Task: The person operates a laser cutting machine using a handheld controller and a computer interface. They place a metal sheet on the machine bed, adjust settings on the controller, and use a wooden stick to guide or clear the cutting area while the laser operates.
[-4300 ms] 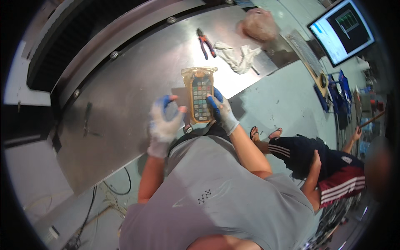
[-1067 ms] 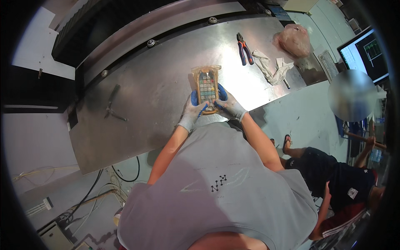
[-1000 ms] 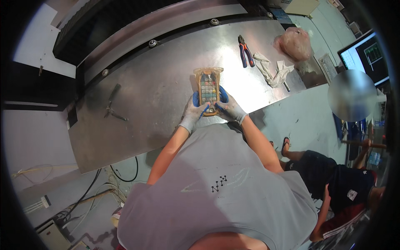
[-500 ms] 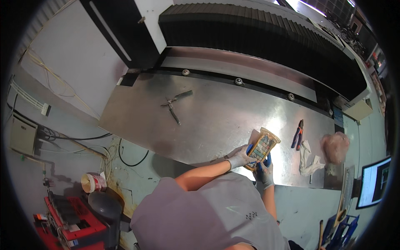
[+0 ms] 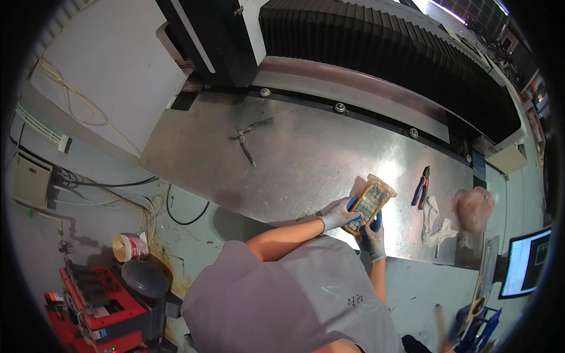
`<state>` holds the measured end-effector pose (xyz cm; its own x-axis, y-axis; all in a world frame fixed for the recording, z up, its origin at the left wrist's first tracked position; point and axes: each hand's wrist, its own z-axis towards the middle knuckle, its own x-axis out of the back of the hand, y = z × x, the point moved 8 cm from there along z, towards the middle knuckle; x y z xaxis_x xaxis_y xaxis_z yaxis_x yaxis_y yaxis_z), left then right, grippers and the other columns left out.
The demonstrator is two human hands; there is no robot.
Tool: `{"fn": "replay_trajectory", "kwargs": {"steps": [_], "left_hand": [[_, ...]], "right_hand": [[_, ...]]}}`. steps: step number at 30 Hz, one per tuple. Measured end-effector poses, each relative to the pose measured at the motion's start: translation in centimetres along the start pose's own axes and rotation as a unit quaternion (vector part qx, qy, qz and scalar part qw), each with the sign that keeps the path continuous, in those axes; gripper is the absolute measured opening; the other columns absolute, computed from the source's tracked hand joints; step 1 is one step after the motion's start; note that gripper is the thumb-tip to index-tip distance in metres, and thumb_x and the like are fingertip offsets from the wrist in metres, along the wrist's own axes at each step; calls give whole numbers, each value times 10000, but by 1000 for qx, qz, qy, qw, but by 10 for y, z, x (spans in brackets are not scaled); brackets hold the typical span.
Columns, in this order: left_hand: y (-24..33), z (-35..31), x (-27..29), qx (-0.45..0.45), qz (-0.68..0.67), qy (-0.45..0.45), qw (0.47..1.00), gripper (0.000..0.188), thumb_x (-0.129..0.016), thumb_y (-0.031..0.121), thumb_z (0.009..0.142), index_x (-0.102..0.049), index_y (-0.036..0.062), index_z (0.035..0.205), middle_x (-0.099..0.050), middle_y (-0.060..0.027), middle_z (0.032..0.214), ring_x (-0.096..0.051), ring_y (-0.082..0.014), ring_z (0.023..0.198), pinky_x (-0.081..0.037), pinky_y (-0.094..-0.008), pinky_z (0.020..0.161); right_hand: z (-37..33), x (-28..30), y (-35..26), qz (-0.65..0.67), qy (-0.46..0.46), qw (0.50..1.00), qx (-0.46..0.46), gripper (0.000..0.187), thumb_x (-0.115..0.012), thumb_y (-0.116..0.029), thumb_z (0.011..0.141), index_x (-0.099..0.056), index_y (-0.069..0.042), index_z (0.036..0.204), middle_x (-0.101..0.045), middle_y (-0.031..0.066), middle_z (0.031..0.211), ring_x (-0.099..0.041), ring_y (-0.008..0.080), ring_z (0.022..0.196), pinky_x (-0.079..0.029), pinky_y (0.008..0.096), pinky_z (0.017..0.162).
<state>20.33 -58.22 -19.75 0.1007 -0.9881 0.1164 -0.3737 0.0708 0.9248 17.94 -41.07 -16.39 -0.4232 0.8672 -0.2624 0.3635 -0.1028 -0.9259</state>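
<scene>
A handheld remote control [image 5: 372, 200] with a yellowed case, a flared far end and rows of small buttons is tilted over the near edge of the metal table [image 5: 294, 165]. My left hand [image 5: 338, 215], in a grey-and-blue work glove, is closed on its left side. My right hand [image 5: 374, 240], gloved alike, grips its lower right side, with the fingers partly hidden. To the right lie pliers [image 5: 421, 189] with dark blue-and-orange handles, and a crumpled white cloth or glove [image 5: 434, 223]. Dark-handled pliers [image 5: 243, 140] lie spread toward the far left.
A pinkish plastic bag [image 5: 474, 209] sits at the table's right end. Behind the table run a black bellows cover [image 5: 382, 59] and a black machine column [image 5: 206, 41]. A monitor [image 5: 525, 262] stands at right. A bucket [image 5: 129, 247] and a red machine [image 5: 106, 306] stand at lower left.
The black machine column has slid right along the back, and the bellows' left end has moved with it. Both hands keep their hold on the remote control, nearly unmoved.
</scene>
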Motion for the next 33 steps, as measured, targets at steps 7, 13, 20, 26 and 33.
{"fn": "replay_trajectory", "kwargs": {"steps": [7,13,20,26,33], "left_hand": [[10,-5,2,-42,-33,-78,996,790,-835,318,898,-459,25,1529,-597,-161,1434,-569,-246,1333,-447,-375,1165],[19,-8,5,-91,19,-119,989,1011,-869,362,837,-335,5,1618,-494,-214,1550,-491,-299,1442,-394,-379,1219],[11,-7,7,-92,58,-105,989,1002,-855,308,838,-306,16,1624,-487,-219,1549,-478,-308,1444,-383,-385,1229],[13,-5,8,-122,74,-74,987,832,-830,215,858,-417,43,1559,-583,-186,1449,-560,-279,1348,-434,-397,1186],[6,0,5,-115,60,-70,989,826,-822,184,861,-413,39,1564,-584,-170,1454,-557,-267,1348,-427,-389,1192]], "right_hand": [[-4,-4,-4,1,1,1000,1,792,-654,83,955,-301,-78,1645,-624,136,1394,-648,236,1246,-559,368,1025],[0,-7,-5,7,-11,1000,16,786,-645,89,954,-299,-68,1642,-635,147,1373,-668,240,1213,-569,357,1000],[-5,-16,-14,23,-17,999,15,792,-664,64,958,-296,-77,1645,-641,150,1356,-672,242,1204,-574,363,995],[-1,-9,-9,-4,-4,1000,12,847,-806,-89,936,-320,-87,1630,-655,148,1364,-678,253,1216,-590,390,989],[-3,-11,-15,-23,-11,999,19,827,-790,-101,949,-317,-75,1628,-658,148,1344,-679,248,1196,-587,376,983]]}}
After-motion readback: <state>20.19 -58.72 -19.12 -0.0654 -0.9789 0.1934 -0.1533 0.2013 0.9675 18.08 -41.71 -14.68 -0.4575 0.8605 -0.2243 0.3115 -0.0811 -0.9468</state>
